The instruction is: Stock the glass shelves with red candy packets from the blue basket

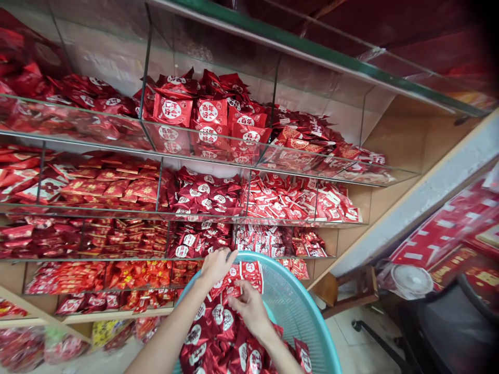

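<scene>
A turquoise plastic basket (304,296) stands below me, heaped with dark red sachets (222,317) that bear white ovals with lettering. My left hand (217,267) is at the basket's far rim, closed over it, its fingertips mostly hidden. Over the heap, my right hand (251,306) has its thumb and bent fingers around the edge of a small red packet (230,292). Lighter red packets with white edges (252,272) lie just beyond that hand, inside the basket against its far side.
Glass-fronted shelves (202,156) full of red packets in several compartments rise in front of me. A black chair (448,322) and a wooden stool (346,293) stand to the right. Filled plastic bags (64,343) lie beneath the shelves at the left.
</scene>
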Tool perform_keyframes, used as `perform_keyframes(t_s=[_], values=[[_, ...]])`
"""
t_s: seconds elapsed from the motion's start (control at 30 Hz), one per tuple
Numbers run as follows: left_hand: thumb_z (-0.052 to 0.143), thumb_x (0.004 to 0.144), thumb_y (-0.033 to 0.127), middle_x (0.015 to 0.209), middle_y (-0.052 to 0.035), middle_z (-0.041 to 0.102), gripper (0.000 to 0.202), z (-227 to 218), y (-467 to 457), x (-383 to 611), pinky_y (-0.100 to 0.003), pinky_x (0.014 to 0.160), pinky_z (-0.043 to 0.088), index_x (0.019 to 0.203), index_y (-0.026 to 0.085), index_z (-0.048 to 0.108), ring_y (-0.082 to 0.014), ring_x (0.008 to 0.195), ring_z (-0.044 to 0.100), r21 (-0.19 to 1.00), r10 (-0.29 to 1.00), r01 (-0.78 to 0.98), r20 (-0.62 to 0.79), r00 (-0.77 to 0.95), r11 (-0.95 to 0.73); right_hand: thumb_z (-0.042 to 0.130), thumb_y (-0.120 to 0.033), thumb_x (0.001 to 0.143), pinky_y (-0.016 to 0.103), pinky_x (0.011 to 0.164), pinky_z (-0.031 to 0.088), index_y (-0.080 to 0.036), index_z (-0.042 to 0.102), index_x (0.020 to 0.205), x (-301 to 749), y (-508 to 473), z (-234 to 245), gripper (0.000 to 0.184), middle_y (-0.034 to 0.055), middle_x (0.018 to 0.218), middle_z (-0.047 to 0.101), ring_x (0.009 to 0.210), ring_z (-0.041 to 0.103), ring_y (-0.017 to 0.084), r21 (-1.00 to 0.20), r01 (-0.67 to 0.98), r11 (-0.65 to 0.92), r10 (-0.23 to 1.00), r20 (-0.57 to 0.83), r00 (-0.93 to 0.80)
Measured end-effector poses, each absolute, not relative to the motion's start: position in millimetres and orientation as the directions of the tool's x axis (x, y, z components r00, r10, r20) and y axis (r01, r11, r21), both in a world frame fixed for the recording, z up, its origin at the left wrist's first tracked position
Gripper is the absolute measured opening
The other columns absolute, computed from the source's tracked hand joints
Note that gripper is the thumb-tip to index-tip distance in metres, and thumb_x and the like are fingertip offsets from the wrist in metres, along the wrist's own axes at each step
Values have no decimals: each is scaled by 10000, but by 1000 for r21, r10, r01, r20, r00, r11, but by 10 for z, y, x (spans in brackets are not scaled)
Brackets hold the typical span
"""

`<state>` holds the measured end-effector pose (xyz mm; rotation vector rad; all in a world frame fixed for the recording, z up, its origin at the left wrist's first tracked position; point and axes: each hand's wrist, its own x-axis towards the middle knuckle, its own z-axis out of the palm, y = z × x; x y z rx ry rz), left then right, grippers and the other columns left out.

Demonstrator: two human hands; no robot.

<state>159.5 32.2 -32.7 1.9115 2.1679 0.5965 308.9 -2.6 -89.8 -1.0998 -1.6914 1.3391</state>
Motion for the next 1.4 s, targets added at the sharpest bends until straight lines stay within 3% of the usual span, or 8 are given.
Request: perform_keyframes(t_s=[0.2, 0.4, 0.53, 0.83, 1.03, 1.17, 1.23, 1.4], values=[[115, 832, 562, 935, -60, 646, 594, -324, 320, 1588, -276, 700, 398, 927, 221, 592, -194, 851, 593, 426, 983, 900, 105, -152, 93, 543, -262, 691, 202, 424, 297, -189, 505, 1056, 3102, -45, -878, 374, -60, 511, 454, 436, 415, 99, -909, 360, 209, 926, 66, -371], [117, 832, 561, 945, -64, 643, 592, -318, 319, 1595, -281, 693, 399, 941, 223, 591, -196, 834, 596, 416, 982, 903, 98, -160, 106, 505, -198, 686, 203, 445, 253, -195, 477, 980, 3155, -9, -812, 295, -87, 479, 362, 442, 374, 99, -829, 479, 289, 929, 121, -351], [128, 833, 556, 951, -63, 643, 581, -295, 310, 1605, -277, 701, 401, 936, 224, 594, -195, 849, 595, 413, 982, 903, 85, -167, 118, 512, -215, 692, 204, 475, 274, -215, 464, 942, 3167, -17, -808, 254, -64, 546, 438, 496, 431, 113, -776, 536, 333, 928, 167, -334], [129, 831, 561, 928, -67, 649, 581, -275, 292, 1626, -277, 709, 404, 913, 214, 589, -198, 862, 597, 421, 978, 899, 104, -180, 120, 587, -245, 650, 233, 518, 274, -243, 464, 984, 3320, 52, -467, 355, -11, 622, 532, 575, 502, 164, -653, 707, 272, 947, 50, -318], [140, 839, 546, 935, -74, 645, 572, -266, 291, 1635, -268, 702, 400, 889, 209, 600, -187, 844, 596, 417, 979, 901, 101, -176, 119, 426, -378, 792, 232, 501, 284, -223, 501, 892, 3426, 402, 432, 200, -34, 531, 495, 485, 449, 131, -614, 622, 486, 874, 347, -341], [136, 837, 549, 919, -74, 649, 579, -256, 287, 1633, -270, 677, 405, 892, 207, 601, -195, 824, 601, 409, 978, 904, 101, -183, 127, 388, -371, 814, 253, 645, 352, -188, 498, 859, 3327, 780, 1027, 218, 37, 740, 601, 710, 549, 159, -463, 716, 522, 816, 517, -260], [138, 836, 549, 925, -74, 648, 576, -259, 284, 1628, -271, 681, 407, 910, 210, 598, -197, 837, 599, 405, 978, 906, 103, -180, 124, 411, -393, 799, 298, 706, 360, -175, 485, 898, 3231, 985, 1194, 251, 68, 803, 617, 796, 564, 197, -385, 822, 419, 852, 479, -210], [135, 835, 552, 942, -63, 647, 568, -278, 288, 1624, -281, 698, 411, 918, 226, 591, -198, 855, 598, 400, 978, 910, 118, -172, 112, 517, -549, 684, 379, 740, 387, -117, 429, 1062, 2984, 1385, 1313, 580, 168, 951, 613, 919, 565, 282, -313, 934, 171, 977, 176, -120]])
